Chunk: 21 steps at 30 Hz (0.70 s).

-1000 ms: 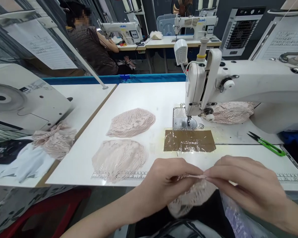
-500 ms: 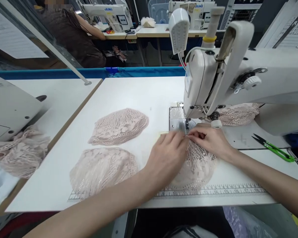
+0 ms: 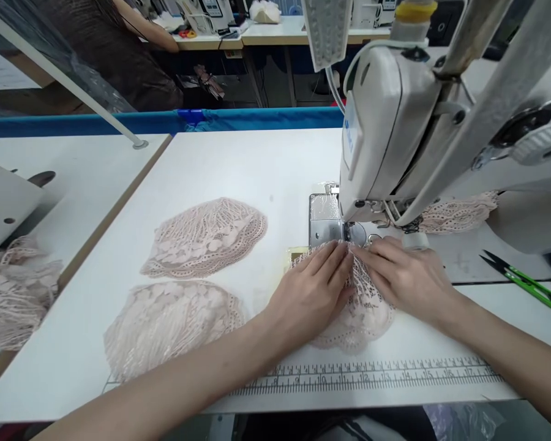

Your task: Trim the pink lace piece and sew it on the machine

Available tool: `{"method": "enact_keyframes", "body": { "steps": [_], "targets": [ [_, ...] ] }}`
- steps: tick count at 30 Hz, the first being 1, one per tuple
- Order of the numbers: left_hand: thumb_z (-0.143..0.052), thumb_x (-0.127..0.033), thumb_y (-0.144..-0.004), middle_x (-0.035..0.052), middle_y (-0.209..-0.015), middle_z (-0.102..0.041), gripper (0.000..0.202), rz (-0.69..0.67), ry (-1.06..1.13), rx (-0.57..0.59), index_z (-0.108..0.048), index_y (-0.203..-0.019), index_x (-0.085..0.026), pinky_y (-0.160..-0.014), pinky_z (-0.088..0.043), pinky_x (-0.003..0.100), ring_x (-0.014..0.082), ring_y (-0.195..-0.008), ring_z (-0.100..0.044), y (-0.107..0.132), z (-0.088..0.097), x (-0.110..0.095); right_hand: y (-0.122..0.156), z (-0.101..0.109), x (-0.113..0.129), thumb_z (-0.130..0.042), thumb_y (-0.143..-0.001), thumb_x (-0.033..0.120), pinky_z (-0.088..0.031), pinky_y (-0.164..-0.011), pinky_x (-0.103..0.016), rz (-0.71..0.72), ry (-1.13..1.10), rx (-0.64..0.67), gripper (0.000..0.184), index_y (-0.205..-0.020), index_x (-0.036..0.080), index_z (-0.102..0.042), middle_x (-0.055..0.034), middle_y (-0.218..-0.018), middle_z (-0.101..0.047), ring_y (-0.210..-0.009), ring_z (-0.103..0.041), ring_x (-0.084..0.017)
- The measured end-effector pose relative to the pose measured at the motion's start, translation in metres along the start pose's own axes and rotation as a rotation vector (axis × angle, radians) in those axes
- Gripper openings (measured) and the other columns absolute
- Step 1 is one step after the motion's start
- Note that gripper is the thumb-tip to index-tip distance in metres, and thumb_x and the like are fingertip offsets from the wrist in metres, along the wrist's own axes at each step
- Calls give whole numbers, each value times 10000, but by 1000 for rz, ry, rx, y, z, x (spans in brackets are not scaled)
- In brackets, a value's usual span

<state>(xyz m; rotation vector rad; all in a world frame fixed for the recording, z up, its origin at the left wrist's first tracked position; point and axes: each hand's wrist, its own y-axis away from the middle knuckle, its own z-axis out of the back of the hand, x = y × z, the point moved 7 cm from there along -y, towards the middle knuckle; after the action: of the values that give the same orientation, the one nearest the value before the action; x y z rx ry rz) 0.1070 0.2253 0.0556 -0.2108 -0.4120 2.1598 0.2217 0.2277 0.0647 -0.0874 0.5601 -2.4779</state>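
Note:
A pale pink lace piece [image 3: 360,321] lies under my hands at the sewing machine [image 3: 381,122], its far edge close to the presser foot [image 3: 346,231]. My left hand [image 3: 312,288] rests flat on the lace, fingers stretched forward and side by side. On the lace's right side lies my right hand [image 3: 401,269], fingers extended and pointing toward the foot; its thumb is hidden. The fingertips of both hands nearly meet just in front of the foot. The metal needle plate [image 3: 324,214] shows to the left of the foot.
Two more lace pieces, an upper one [image 3: 206,236] and a lower one [image 3: 169,324], lie left of my hands. Green thread snips [image 3: 528,282] lie at the right. A printed ruler [image 3: 349,378] runs along the front edge. Bunched lace [image 3: 18,294] sits far left. Another person [image 3: 105,55] is beyond.
Both hands have gone from pinching the lace edge to lying flatter on it. The lace now reaches the presser foot and spreads out left of my left hand. The view has moved closer.

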Motion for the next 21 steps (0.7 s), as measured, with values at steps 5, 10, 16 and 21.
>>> {"method": "enact_keyframes", "body": {
  "steps": [5,10,16,21],
  "targets": [
    [-456,-337,-976,161,-1345,-545,425,15,30,18,-546,-1280,-54,-1054,-480,409,273,-1307,-467,1,-3,7,-1,-2,3,-527,-866,128,-285,-468,-273,15,78,0,285,-1095,141,-697,-29,-731,-712,-721,-643,-156],
    [-479,-348,-964,177,-1330,-555,450,28,37,-3,-542,-1284,-37,-1048,-484,410,284,-1299,-476,-2,-4,10,-5,-4,-1,-513,-873,149,-344,-523,-288,7,118,27,311,-1132,115,-680,-68,-803,-724,-754,-637,-176],
    [-473,-383,-960,168,-1305,-579,469,62,17,-20,-560,-1268,-40,-1018,-508,407,282,-1272,-506,-4,-1,7,-7,-6,-2,-512,-861,113,-363,-565,-300,27,111,41,312,-1118,138,-687,-78,-814,-711,-795,-619,-192],
    [-471,-385,-960,159,-1299,-586,460,79,5,-22,-579,-1252,-46,-1026,-502,406,283,-1272,-506,-6,-2,8,-5,-3,-1,-537,-844,125,-243,-473,-295,37,205,-24,329,-1145,153,-667,-54,-842,-712,-741,-597,-174]
  ]
}}
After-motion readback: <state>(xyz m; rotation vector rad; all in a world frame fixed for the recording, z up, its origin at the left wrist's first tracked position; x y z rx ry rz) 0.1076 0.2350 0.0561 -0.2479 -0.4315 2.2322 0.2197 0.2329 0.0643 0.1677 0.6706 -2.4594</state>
